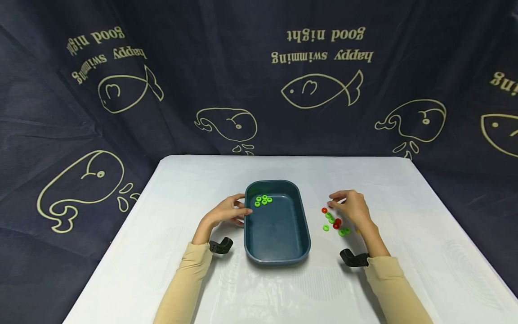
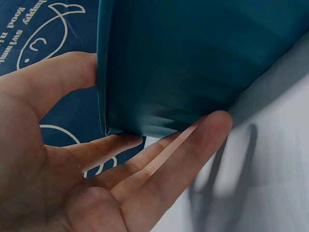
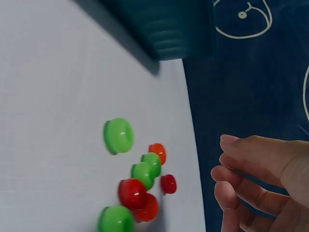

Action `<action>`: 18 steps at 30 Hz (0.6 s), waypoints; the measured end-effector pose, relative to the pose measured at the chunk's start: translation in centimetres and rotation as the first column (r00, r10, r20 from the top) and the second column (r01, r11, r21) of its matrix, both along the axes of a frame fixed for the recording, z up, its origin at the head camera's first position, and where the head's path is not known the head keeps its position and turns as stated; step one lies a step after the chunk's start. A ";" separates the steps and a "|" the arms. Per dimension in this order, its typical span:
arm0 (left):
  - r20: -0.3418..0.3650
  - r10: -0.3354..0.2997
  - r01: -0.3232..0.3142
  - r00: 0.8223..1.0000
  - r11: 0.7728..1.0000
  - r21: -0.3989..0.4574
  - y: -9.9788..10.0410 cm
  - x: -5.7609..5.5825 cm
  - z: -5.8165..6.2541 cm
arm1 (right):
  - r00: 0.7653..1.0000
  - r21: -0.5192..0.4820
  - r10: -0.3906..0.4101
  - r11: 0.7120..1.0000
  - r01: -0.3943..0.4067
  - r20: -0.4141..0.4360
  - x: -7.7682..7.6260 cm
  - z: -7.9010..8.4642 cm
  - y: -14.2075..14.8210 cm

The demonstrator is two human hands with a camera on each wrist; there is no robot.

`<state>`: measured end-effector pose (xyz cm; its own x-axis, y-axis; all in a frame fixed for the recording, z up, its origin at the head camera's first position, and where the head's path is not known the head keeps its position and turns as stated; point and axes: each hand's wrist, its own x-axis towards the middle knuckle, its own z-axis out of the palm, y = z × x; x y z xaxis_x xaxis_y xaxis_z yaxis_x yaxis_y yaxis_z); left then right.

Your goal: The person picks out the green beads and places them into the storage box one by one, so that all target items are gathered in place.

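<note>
A dark teal plastic bin (image 1: pixel 275 234) stands mid-table with several small green rings (image 1: pixel 264 202) near its far left corner. My left hand (image 1: pixel 228 210) holds its left side, thumb over the rim and fingers against the outer wall (image 2: pixel 193 58). To the right of the bin, green rings (image 1: pixel 326 228) and red beads (image 1: pixel 336 226) lie loosely grouped on the table. Just above their far end hovers my right hand (image 1: pixel 353 208), fingers loosely bent. Nothing shows between its fingertips in the right wrist view, where a red bead (image 3: pixel 168 184) lies nearest to it.
A white cloth covers the table (image 1: pixel 194 180). Behind it hangs a dark blue curtain (image 1: pixel 251 81) with fish drawings. A small yellow piece (image 1: pixel 358 231) is partly hidden by the right wrist. Black wrist cameras (image 1: pixel 354 258) sit low over the table.
</note>
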<state>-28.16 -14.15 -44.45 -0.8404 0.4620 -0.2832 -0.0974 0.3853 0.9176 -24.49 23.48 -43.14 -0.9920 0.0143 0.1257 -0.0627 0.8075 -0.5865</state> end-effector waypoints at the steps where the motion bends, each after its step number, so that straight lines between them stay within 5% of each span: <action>1: 0.000 0.000 0.000 1.000 1.000 -0.001 0.0 0.0 0.0 | 1.000 -0.004 -0.002 1.000 0.002 0.005 0.1 -0.2 0.0; 18: -0.010 0.005 -0.005 1.000 1.000 -0.015 0.0 0.0 -0.1 | 0.996 -0.023 -0.024 0.999 0.026 0.081 0.8 -2.7 -0.1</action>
<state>-28.20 -14.11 -44.54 -0.8457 0.4537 -0.2811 -0.0898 0.3982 0.9129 -23.67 23.39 -45.89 -0.9982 0.0416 0.0441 0.0063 0.7941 -0.6078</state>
